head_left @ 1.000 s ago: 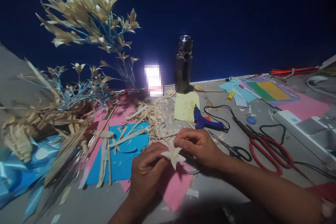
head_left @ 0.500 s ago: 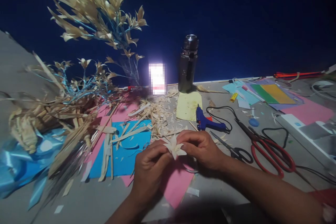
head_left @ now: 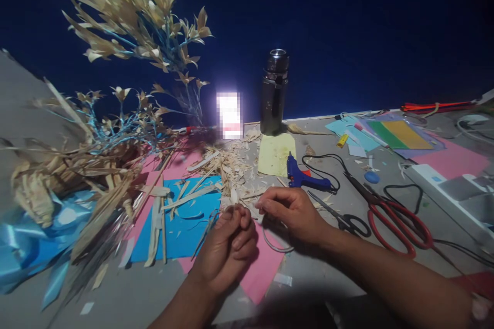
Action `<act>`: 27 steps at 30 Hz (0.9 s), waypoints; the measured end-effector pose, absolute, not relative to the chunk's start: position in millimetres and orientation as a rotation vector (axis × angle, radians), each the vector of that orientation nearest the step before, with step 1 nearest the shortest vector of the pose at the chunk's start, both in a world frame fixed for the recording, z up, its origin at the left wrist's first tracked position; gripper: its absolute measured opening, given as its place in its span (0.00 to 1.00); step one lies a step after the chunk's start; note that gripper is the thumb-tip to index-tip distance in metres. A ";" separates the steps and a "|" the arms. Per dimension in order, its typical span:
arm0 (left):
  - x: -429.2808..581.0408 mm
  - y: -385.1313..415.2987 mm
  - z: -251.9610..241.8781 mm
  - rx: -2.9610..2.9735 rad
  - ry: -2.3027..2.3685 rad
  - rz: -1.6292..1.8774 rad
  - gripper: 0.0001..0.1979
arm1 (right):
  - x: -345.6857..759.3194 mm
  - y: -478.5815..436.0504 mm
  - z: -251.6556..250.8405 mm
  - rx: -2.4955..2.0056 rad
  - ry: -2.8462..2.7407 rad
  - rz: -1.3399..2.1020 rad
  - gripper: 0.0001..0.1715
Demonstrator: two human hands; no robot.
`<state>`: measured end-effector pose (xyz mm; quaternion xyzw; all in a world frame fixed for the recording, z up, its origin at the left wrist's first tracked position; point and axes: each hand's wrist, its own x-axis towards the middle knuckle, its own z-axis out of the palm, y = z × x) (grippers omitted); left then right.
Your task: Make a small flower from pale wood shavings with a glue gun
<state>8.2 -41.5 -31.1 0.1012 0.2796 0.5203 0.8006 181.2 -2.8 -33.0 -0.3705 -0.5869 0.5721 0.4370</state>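
My left hand point(head_left: 229, 249) is turned palm up with its fingers curled closed. The tip of a pale flower point(head_left: 234, 196), seemingly made of dried husk, pokes out above those fingers; most of it is hidden. My right hand point(head_left: 295, 213) is pinched, thumb against index finger, just right of the left fingertips. Whatever sits in that pinch is too small to make out. Under both hands lies a pink sheet point(head_left: 262, 277), with a thin grey curved loop point(head_left: 283, 250) on it. A blue glue gun point(head_left: 306, 178) rests beyond the right hand.
Small black scissors point(head_left: 343, 221) and large red-handled scissors point(head_left: 401, 226) lie at right, near a white power strip point(head_left: 443, 190). A dark flask point(head_left: 274, 95) stands behind. Husk scraps cover a blue sheet point(head_left: 148, 247); husk-flower branches point(head_left: 154, 20) rise at left.
My left hand has rolled palm up, turning the flower so its open petals no longer show. My right hand has come away from the petals slightly, staying pinched.
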 end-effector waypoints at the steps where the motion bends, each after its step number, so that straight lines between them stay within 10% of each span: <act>1: 7.5 -41.6 -32.5 0.195 0.580 1.104 0.12 | 180.9 -3.1 -32.6 -0.926 -1.485 1.395 0.12; 27: 10.9 -42.2 -36.1 0.150 0.642 0.951 0.18 | 179.1 -6.2 -29.4 -0.829 -1.680 1.186 0.13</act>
